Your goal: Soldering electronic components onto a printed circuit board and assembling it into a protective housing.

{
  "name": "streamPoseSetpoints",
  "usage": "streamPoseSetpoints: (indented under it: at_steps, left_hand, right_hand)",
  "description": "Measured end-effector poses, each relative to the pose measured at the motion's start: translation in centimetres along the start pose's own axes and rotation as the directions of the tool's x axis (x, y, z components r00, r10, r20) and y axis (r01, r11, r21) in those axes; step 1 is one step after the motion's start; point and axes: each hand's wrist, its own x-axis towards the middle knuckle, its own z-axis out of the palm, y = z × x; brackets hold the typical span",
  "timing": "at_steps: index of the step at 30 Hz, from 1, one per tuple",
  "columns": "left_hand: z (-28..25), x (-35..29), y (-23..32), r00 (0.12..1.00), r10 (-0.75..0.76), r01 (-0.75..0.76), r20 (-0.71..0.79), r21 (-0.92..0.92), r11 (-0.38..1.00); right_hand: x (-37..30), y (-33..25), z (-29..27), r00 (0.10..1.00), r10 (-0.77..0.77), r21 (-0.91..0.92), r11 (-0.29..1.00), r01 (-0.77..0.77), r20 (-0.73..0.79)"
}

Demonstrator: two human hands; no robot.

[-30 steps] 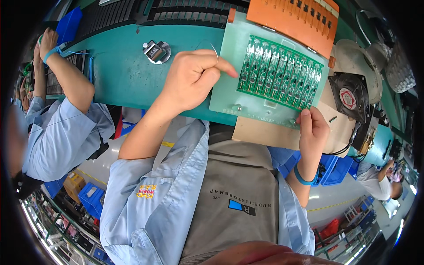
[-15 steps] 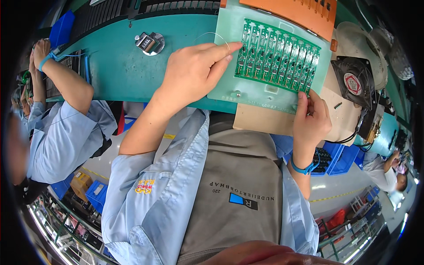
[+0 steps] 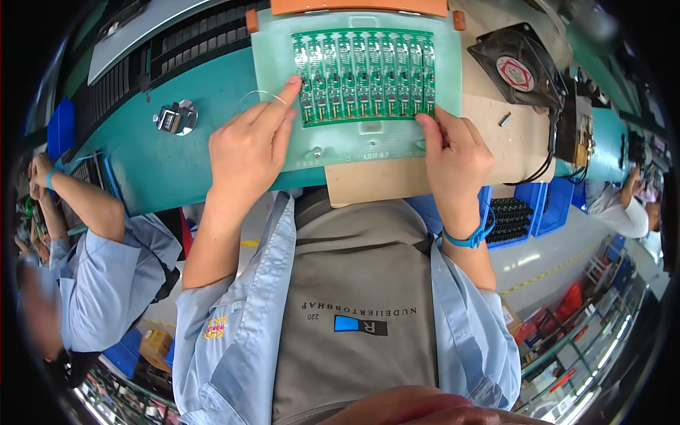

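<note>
Head view, hands: we count two of our own, the left hand [image 3: 248, 145] and the right hand [image 3: 459, 152]
Circuit board: one green panel [image 3: 365, 78] of narrow strips side by side, too fine for us to count surely, lying over the pale green plate [image 3: 273, 53]
Left grip: forefinger stretched to the panel's left edge, other fingers curled; one thin wire [image 3: 261, 92] arcs beside the forefinger, and we cannot tell whether it is held
Right grip: thumb and forefinger at the panel's lower right corner; we cannot tell whether they pinch it
Plate fittings: two orange blocks [image 3: 459, 20] at its upper corners, one orange cover [image 3: 361, 6] along its top, one metal knob [image 3: 317, 152] visible low on the left
Blue bins: under the bench at right, one bin [image 3: 510, 241] holds stacked black parts [image 3: 508, 216]; another blue bin [image 3: 554, 209] stands just beside it
Bench: one tally counter [image 3: 170, 119] on the left, one black fan [image 3: 513, 71] on the right, one small dark cylinder [image 3: 504, 119] near the fan, brown cardboard [image 3: 375, 183] under the plate
In the way: our right hand hides the plate's lower right corner
Neighbour: one co-worker [image 3: 113, 283] sits at left, well apart from the plate
</note>
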Motion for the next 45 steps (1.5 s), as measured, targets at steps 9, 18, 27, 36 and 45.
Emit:
streamPoseSetpoints:
  at_steps: [9, 18, 27, 36, 45]
  left_hand:
    - [0.9, -0.5, 0.5, 0.999, -0.022, 0.023, -0.027, 0.005, 1.000]
    - [0.9, -0.1, 0.4, 0.999, -0.028, 0.027, -0.030, -0.027, 0.999]
    - [-4.6, 8.9, -1.2, 0.971, -0.233, 0.206, -0.059, -0.291, 0.934]
    - [-3.7, 25.2, -4.6, 0.985, -0.155, 0.163, 0.071, -0.123, 0.979]
    - [-5.5, 26.8, 0.5, 0.980, -0.162, 0.142, 0.114, 0.162, 0.976]
  right_hand:
    - [-0.2, 0.3, 0.0, 1.000, -0.004, 0.028, 1.000, 0.005, -0.025]
    - [0.4, 0.5, 0.0, 0.996, 0.090, 0.232, 0.968, -0.094, 0.026]
    - [0.4, 0.9, -0.5, 0.999, 0.021, 0.289, 0.957, -0.028, 0.028]
    - [0.0, 1.0, -0.6, 0.996, 0.003, 0.353, 0.935, -0.036, 0.094]
    - [-0.5, 1.8, -0.6, 0.998, -0.023, 0.380, 0.925, -0.004, 0.064]
